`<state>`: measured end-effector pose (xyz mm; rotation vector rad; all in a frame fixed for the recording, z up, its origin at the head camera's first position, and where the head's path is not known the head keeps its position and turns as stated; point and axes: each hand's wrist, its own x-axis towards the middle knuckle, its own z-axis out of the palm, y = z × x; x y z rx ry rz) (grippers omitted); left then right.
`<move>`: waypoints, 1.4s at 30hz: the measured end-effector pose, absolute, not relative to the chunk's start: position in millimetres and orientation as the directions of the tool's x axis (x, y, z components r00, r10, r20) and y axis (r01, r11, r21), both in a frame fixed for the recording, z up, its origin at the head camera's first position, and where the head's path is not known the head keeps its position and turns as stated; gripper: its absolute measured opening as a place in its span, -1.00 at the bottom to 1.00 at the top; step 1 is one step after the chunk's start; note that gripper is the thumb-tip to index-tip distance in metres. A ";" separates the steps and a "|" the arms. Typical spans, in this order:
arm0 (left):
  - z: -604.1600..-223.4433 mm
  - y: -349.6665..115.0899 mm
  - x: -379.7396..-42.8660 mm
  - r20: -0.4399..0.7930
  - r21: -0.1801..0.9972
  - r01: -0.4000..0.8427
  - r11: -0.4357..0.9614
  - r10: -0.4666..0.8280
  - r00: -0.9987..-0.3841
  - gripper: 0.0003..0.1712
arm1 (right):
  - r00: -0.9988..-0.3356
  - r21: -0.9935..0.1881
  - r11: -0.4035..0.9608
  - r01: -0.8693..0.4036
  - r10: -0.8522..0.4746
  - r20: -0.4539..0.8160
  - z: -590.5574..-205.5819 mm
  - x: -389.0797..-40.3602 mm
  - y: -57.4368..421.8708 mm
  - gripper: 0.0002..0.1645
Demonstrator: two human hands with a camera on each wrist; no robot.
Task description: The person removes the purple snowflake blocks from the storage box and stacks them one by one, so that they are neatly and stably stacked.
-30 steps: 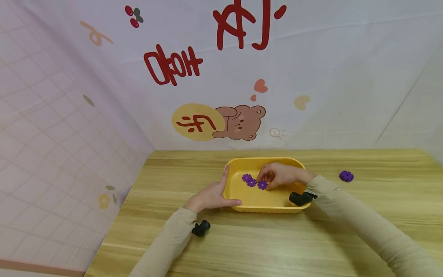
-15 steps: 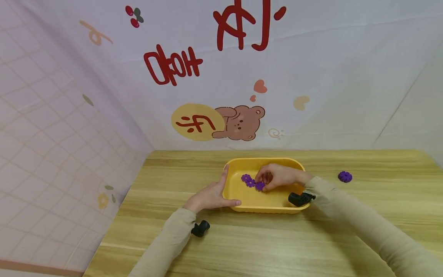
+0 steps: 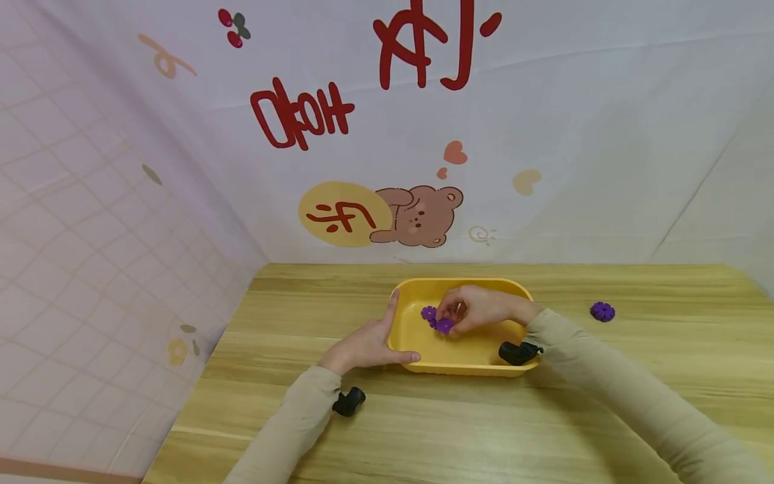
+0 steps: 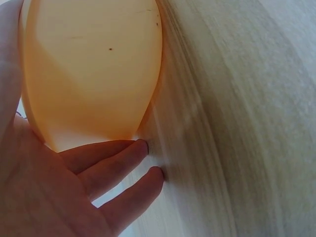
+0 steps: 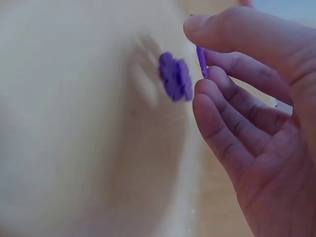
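One purple notched disc (image 3: 445, 326), thin and flower-shaped, sits pinched between the thumb and fingertips of the right hand (image 3: 474, 308). Grip nearly closed, just the disc's thickness between; right wrist view has it edge-on. Location: inside the yellow tray, left of its middle. Can't tell if it touches the floor there. Right hand comes in over the tray's right end, forearm slanted, lower fingers bent loosely.

Two more purple discs (image 5: 175, 76) lie overlapped on the tray floor just beside the pinch. Same petal-edged shape.

Tray (image 3: 465, 349): smooth, plastic-looking, rounded corners. Left hand (image 3: 367, 344) spans its left end, thumb along the near side, fingers spread and fairly straight against the outside wall. Wide stance, touching the wall, not wrapped round it.

Farther out: small purple pile (image 3: 603, 311) right of the tray, on the wood-grain table (image 3: 423, 430). Creased white sheet (image 3: 574, 121) behind, printed bear (image 3: 426, 218) on it.
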<state>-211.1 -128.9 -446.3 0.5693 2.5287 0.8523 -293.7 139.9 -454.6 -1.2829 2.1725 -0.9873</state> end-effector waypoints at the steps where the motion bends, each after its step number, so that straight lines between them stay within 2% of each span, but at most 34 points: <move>1: -446.3 -128.8 -210.8 -0.249 0.636 0.244 0.732 0.494 -0.833 0.43 | -0.474 -0.759 0.309 -0.574 -0.881 0.000 -453.0 -293.6 138.9 -0.65; 10: -446.4 -128.7 -210.9 -0.256 0.632 0.240 0.737 0.491 -0.833 0.43 | -0.449 -0.770 0.259 -0.582 -0.893 0.039 -434.0 -291.9 137.2 -0.63; 23: -447.2 -129.3 -210.8 -0.248 0.654 0.239 0.718 0.502 -0.829 0.44 | -0.522 -0.761 0.316 -0.566 -0.852 0.034 -413.9 -282.2 157.3 -0.66; 33: -442.7 -128.0 -209.4 -0.247 0.657 0.236 0.717 0.499 -0.830 0.44 | -0.530 -0.782 0.313 -0.539 -0.848 0.026 -417.2 -273.8 179.7 -0.67; 42: -445.8 -127.2 -209.2 -0.230 0.653 0.254 0.713 0.507 -0.830 0.44 | -0.589 -0.792 0.330 -0.514 -0.807 0.046 -417.2 -263.6 209.4 -0.66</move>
